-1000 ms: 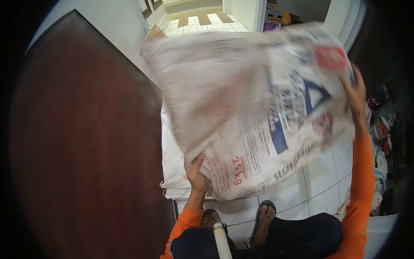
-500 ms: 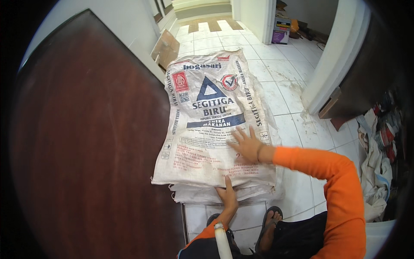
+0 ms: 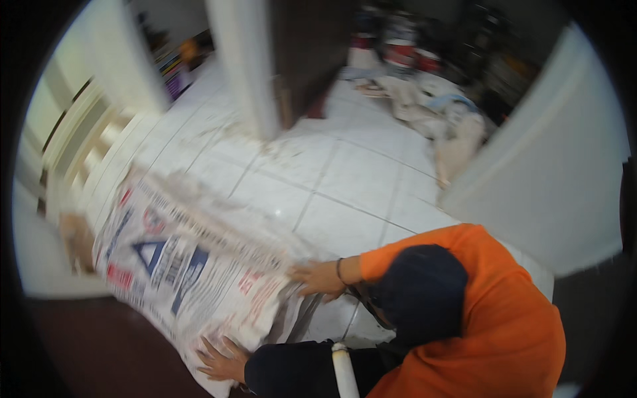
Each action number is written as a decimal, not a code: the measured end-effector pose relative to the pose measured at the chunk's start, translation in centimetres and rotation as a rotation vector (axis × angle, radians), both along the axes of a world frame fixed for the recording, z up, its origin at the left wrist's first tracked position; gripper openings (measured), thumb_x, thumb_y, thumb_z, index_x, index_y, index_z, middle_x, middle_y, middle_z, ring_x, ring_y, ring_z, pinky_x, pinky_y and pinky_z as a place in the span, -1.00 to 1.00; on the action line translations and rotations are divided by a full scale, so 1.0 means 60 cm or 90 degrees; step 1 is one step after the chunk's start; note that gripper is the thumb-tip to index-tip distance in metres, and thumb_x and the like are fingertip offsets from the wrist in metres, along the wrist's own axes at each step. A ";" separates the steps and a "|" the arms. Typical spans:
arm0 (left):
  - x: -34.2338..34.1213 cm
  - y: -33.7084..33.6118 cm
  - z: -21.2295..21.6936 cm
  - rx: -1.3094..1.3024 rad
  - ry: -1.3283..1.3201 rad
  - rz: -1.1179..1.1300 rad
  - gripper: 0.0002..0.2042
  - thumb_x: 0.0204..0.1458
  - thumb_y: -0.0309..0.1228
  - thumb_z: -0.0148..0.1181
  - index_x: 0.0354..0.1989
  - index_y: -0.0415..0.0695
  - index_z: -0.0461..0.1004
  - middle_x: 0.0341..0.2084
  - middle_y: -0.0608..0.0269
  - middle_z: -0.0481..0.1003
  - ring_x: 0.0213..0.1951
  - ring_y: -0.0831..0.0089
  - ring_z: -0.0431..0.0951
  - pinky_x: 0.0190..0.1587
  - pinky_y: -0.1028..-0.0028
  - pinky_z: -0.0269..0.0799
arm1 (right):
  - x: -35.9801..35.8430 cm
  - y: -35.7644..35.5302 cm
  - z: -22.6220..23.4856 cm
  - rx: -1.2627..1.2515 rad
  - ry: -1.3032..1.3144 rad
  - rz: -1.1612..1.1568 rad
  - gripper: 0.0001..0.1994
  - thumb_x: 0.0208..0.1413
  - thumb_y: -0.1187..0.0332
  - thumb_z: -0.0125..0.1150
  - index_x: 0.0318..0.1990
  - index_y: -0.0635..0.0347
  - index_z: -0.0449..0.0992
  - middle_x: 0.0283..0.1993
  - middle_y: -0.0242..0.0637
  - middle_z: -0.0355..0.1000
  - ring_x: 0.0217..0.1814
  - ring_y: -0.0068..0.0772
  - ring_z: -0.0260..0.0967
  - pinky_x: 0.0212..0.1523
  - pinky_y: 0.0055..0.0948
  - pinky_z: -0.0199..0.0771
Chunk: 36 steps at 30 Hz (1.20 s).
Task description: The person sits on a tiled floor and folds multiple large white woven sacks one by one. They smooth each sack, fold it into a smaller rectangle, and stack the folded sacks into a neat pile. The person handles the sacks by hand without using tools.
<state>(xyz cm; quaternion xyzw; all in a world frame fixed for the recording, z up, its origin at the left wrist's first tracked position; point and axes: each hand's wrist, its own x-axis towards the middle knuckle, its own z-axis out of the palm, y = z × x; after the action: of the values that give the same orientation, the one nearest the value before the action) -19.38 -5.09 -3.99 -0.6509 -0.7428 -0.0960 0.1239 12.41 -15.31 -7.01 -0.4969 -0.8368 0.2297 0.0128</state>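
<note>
A white woven flour sack (image 3: 219,285), printed in blue and red, lies flat on top of other pale sacks at the left. My left hand (image 3: 222,361) rests on its near left corner with the fingers spread. At the near right corner, my right hand (image 3: 318,277) lies over the sack's edge, fingers stretched along it. A dark band circles that wrist. Motion blur softens the print, and the sack's underside is hidden.
White floor tiles (image 3: 345,215) stretch beyond the sack. Crumpled pale cloth (image 3: 458,136) and cans (image 3: 401,53) lie at the back. A dark door (image 3: 305,60) stands ahead, a white panel (image 3: 551,166) at the right, and a dark brown surface (image 3: 99,338) at the lower left.
The view has swung to the right. My right hand has moved from the sack's top to its near right corner, and my left from the near edge's middle to the left corner.
</note>
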 end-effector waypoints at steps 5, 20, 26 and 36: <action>-0.032 0.033 -0.280 -0.113 0.112 -0.088 -0.49 0.16 0.07 -0.03 0.28 0.28 0.32 0.30 0.00 0.21 0.31 -0.12 0.18 0.25 -0.15 0.11 | 0.073 -0.022 0.030 -0.104 0.251 -0.274 -0.46 0.16 0.08 0.19 0.21 0.19 0.35 0.18 0.13 0.29 0.23 0.08 0.27 0.23 -0.14 0.29; 0.094 -0.056 -0.019 0.033 -0.264 -0.573 -0.71 0.20 -0.41 0.04 -0.04 -0.38 0.48 0.03 -0.28 0.41 0.08 -0.18 0.41 0.16 -0.01 0.30 | 0.875 -0.379 0.067 0.561 -0.302 -1.170 -0.25 -0.12 0.21 0.38 0.25 0.32 0.26 0.24 0.17 0.25 0.26 0.16 0.20 0.34 -0.09 0.16; -0.029 -0.093 -0.020 -0.115 -0.183 -0.458 -0.73 0.23 -0.37 0.04 -0.03 -0.30 0.48 0.04 -0.27 0.38 0.07 -0.16 0.42 0.09 0.04 0.37 | 1.005 -0.364 0.180 0.122 -0.514 -1.289 -0.36 0.09 0.18 0.24 0.36 -0.29 0.22 0.57 -0.04 -0.32 0.57 0.11 -0.28 0.42 0.28 -0.18; 0.051 0.022 0.149 -0.196 -0.055 -0.521 -0.73 0.18 -0.51 0.03 0.03 -0.34 0.41 -0.01 -0.24 0.38 0.04 -0.16 0.41 0.05 0.06 0.36 | 1.050 -0.316 0.150 0.811 -0.222 -1.108 -0.76 0.20 0.26 0.09 -0.05 0.14 0.46 -0.24 -0.01 0.50 -0.06 0.13 0.42 0.00 0.00 0.30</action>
<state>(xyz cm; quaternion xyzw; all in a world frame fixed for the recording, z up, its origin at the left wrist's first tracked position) -16.33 -3.76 4.97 -0.8979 -0.4336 -0.0526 -0.0541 75.41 -34.28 1.99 -0.8466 -0.1543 -0.4066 0.3069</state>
